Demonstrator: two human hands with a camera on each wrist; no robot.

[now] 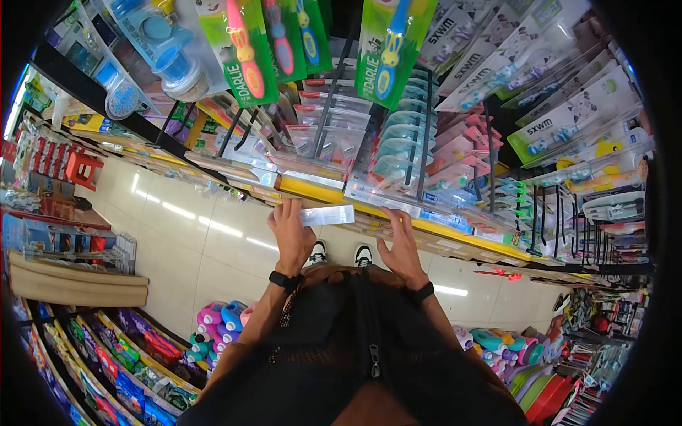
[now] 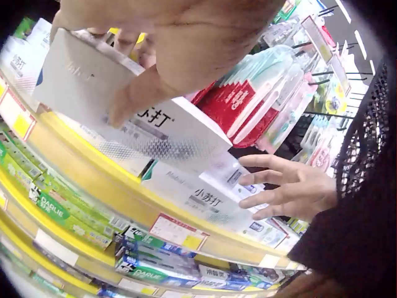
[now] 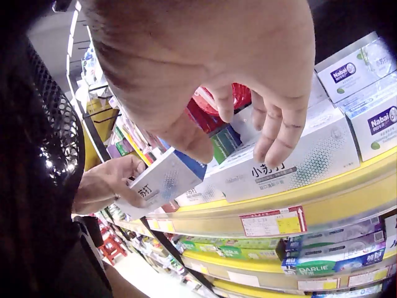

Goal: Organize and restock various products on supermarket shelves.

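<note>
Left hand gripped a white toothpaste carton by one end, just before the yellow-edged shelf; right hand spread open, empty, near the stacked cartons. Risk, judged: an end-grip on a long, slick carton could let it twist free or knock the stack off the lip; cartons rectangular, glossy card, sharp-edged.

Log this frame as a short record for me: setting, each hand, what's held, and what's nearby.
setting: shop aisle, yellow-edged shelf stocked with boxed toothpaste
left hand: grips a white toothpaste box, held clear of the shelf
right hand: holds nothing, fingers straight, at the shelved boxes; contact unclear
above: hanging toothbrush packs
below: Darlie cartons on the lower shelf
</note>
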